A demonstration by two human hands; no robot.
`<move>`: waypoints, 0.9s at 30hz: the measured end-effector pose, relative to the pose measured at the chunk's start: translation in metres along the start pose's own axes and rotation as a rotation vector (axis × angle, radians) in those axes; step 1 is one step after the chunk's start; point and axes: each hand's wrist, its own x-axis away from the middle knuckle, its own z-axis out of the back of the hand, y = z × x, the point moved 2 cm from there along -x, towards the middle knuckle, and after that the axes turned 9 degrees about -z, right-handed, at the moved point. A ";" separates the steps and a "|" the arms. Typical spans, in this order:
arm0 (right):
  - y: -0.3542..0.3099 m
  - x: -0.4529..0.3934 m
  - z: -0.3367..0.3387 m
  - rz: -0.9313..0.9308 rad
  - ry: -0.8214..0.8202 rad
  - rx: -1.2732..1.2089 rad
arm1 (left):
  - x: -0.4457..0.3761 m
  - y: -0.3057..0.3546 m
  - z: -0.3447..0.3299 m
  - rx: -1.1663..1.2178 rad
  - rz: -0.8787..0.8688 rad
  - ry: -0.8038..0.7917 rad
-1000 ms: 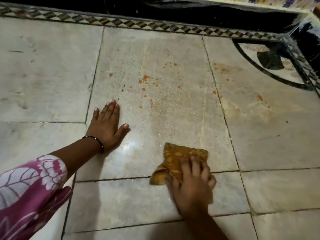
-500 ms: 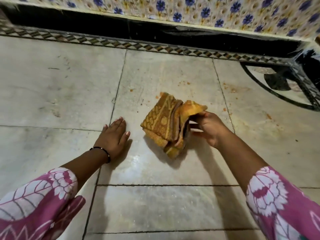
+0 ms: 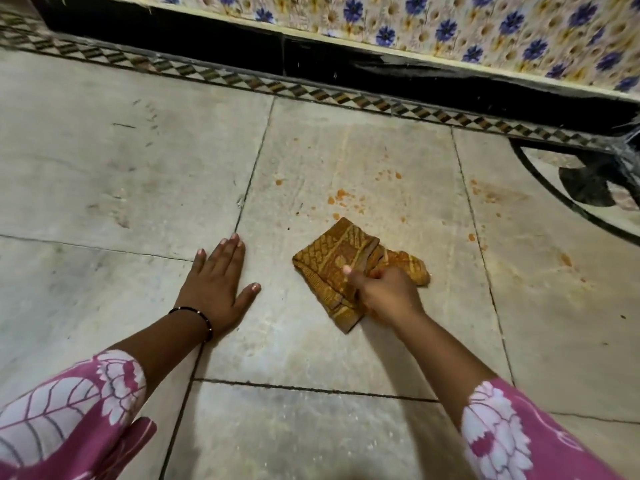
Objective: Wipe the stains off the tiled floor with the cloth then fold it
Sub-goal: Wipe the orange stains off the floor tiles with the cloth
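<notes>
A bunched orange-brown patterned cloth (image 3: pixel 337 263) lies on the pale tiled floor (image 3: pixel 346 150) near the middle of the view. My right hand (image 3: pixel 384 294) grips it at its near right side, fingers curled into the folds and thumb on top. Orange stains (image 3: pixel 341 195) dot the tile just beyond the cloth, and fainter smears (image 3: pixel 491 195) mark the tile to the right. My left hand (image 3: pixel 216 284) rests flat on the floor to the left of the cloth, fingers straight, holding nothing.
A black skirting (image 3: pixel 346 67) and a flowered wall (image 3: pixel 450 26) close off the far side, behind a diamond-patterned border strip (image 3: pixel 242 79). A dark curved inlay (image 3: pixel 581 188) sits at the right edge. Pink flowered sleeves fill the bottom corners.
One second ago the cloth was pressed flat near me; half a second ago my right hand held it lifted and hanging; now it is down on the floor below the stains. My left hand stayed planted.
</notes>
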 end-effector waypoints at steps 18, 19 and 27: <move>-0.095 0.021 0.010 0.205 -0.471 -0.699 | 0.002 -0.001 0.001 -0.018 -0.022 0.067; -0.106 0.019 0.002 0.236 -0.522 -0.677 | 0.002 -0.001 0.001 -0.014 -0.022 0.069; -0.008 -0.047 0.044 0.370 0.037 0.100 | 0.001 -0.002 0.000 -0.026 0.000 0.061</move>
